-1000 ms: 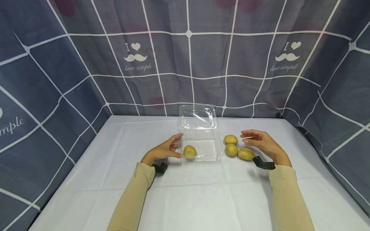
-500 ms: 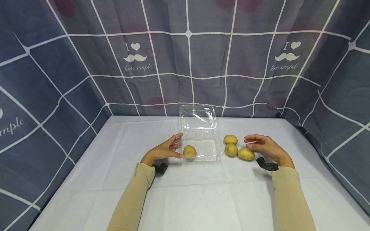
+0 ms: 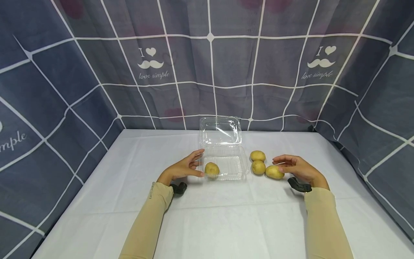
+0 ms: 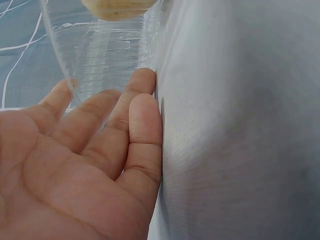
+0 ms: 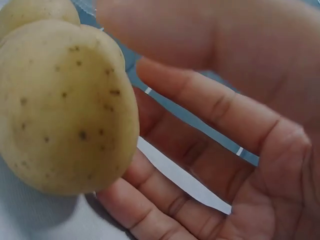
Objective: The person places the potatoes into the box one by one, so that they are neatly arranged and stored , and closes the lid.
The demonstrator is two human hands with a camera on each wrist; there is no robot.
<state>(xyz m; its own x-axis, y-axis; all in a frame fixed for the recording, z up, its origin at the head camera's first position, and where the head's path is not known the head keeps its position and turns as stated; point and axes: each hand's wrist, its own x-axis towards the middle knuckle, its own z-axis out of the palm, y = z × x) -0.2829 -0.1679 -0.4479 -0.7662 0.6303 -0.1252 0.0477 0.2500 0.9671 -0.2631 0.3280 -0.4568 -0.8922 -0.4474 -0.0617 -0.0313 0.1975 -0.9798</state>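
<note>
A clear plastic clamshell box (image 3: 232,166) lies on the table with its lid folded back. One potato (image 3: 211,167) sits in its near left corner. Along the box's left side rests my left hand (image 3: 182,169), fingers loosely extended; the left wrist view shows fingertips right at the clear wall (image 4: 107,62). To the right of the box, three potatoes lie close together. My right hand (image 3: 301,169) is at the nearest right one, an oblong potato (image 3: 272,173). In the right wrist view, relaxed fingers reach behind that speckled potato (image 5: 65,110), and the thumb is above, apart from it.
Two other potatoes, a back one (image 3: 257,155) and a middle one (image 3: 258,167), lie between the box and my right hand. The raised lid (image 3: 221,131) stands near the table's back edge. A white cloth (image 3: 220,223) covers the table, and grey checked curtains (image 3: 191,64) surround it.
My right hand has drawn back slightly and lowered from above the potatoes to the oblong one, its fingertips now overlapping it. The left hand and the box have stayed in place.
</note>
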